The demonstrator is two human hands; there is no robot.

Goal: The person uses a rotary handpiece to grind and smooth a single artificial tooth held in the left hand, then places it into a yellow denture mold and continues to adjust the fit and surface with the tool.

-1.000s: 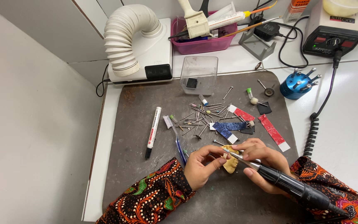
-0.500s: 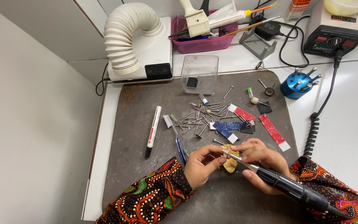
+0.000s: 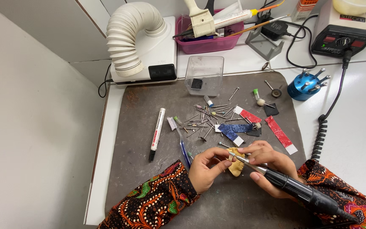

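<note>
— Two hands, same job as a second ago?
— Nearly. The left hand (image 3: 206, 169) still pinches the small yellowish cast (image 3: 236, 166) just above the grey surface (image 3: 140, 127); the right hand (image 3: 267, 167) stays wrapped round the black handpiece (image 3: 301, 193).
— Anything shifted?
— Only slightly: the tip sits against the cast's top edge, so the grinding seems to be continuing.

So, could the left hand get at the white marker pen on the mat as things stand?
Probably yes. The marker pen lies alone on the grey mat, left of and beyond the left hand, with only a toothbrush between. But the hand is holding a small yellowish piece and would need to let go first.
</note>
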